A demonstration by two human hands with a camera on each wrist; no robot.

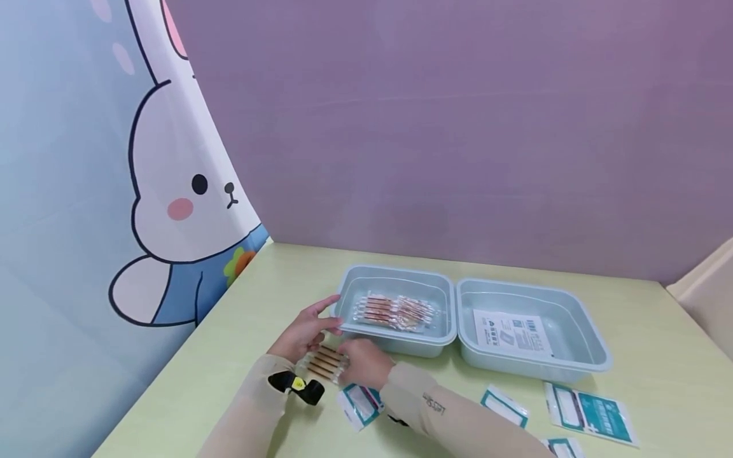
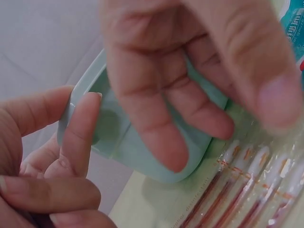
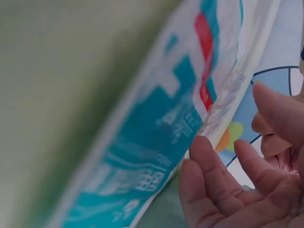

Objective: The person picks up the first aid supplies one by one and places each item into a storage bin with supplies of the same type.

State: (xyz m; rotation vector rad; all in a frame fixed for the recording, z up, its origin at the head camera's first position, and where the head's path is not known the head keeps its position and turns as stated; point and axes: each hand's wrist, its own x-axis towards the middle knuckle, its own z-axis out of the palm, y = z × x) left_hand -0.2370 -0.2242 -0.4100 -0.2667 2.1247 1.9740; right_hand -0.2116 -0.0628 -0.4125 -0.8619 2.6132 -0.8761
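My left hand is at the near left corner of the left pale blue plastic bin. In the left wrist view its thumb and a finger pinch the bin's rim. Right beside it, my right hand hovers over a clear pack of brown-stemmed cotton swabs on the table. Its fingers are spread and loosely bent, with nothing gripped between them. More packed swabs lie inside the left bin. A teal and white packet lies just below the right hand and looms large in the right wrist view.
A second pale blue bin stands against the first on the right, with a white printed sheet inside. In front of it lie several teal and white packets. A purple wall and a rabbit-print curtain border the table.
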